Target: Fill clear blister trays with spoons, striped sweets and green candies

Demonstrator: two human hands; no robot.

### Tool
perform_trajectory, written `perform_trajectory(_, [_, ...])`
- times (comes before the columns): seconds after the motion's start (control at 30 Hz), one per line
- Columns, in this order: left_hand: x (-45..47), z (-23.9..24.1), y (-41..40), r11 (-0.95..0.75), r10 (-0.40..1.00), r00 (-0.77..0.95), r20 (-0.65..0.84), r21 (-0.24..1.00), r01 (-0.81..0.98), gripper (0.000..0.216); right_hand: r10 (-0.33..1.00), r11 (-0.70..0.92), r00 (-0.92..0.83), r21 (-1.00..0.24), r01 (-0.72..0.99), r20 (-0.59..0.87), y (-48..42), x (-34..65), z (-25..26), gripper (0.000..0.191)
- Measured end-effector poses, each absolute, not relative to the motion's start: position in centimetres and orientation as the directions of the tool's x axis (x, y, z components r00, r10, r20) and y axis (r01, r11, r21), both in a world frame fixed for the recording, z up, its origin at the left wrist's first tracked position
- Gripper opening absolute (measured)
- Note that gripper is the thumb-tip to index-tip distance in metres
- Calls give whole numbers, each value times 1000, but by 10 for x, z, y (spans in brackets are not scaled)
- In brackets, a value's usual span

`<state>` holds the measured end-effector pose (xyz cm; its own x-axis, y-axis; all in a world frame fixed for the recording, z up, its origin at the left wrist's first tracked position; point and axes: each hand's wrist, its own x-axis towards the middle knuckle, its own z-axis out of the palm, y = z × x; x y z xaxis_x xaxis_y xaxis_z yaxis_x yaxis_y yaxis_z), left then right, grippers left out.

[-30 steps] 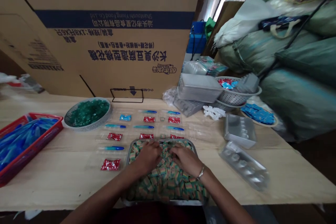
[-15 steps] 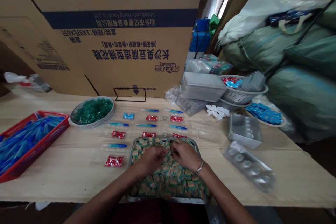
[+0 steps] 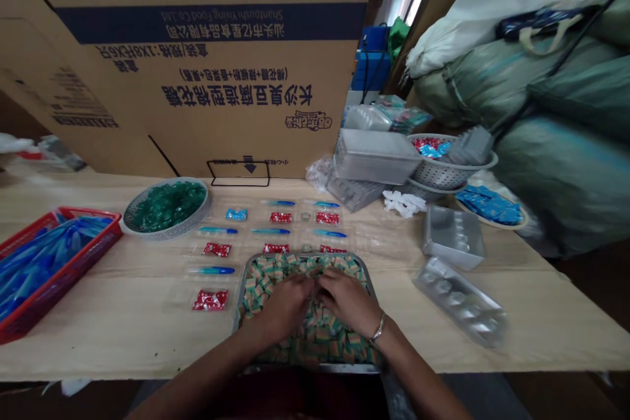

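Both hands are over a metal tray (image 3: 368, 279) heaped with small striped green, orange and cream candy pieces (image 3: 327, 338). My left hand (image 3: 289, 300) is closed, its fingers curled down among the pieces. Close beside it, nearly touching, my right hand (image 3: 344, 296) is also closed, thumb and fingers drawn together. Whatever lies between the fingertips is too small and dark to make out. Just beyond the tray are clear plastic trays (image 3: 384, 243) holding blue pens (image 3: 270, 231) and red dotted packets (image 3: 210, 300).
At left stand a red basket (image 3: 105, 236) of blue pens and a white basket (image 3: 189, 230) of green packets. A large cardboard box (image 3: 236, 125) rises at the back. On the right are clear plastic boxes (image 3: 453, 236), perforated baskets (image 3: 438, 174) and blue packets (image 3: 487, 203).
My two hands have come closer together over the candy pieces, the left one moving slightly right. The whole view has shifted a little.
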<state>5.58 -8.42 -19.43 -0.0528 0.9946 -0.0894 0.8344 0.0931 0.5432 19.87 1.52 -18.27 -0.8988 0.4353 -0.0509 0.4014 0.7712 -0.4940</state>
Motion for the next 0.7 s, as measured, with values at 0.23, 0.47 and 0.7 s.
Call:
perform_trajectory(0.23, [40,-204,-91,154,933,-344,-104,981,120,15,498,577,-866,-733,361,-35,16,195,-188,12])
perform_trajectory(0.47, [56,-201,-99,114,862,-472,-183,979,-171,31,728,-119,-674,-991,53,-123,-15,185,-204,28])
perform_trajectory(0.7, [55,-201,-112,83,863,-500,-71,997,2,24,794,-174,-587,-984,31,-159,-33,180,-212,34])
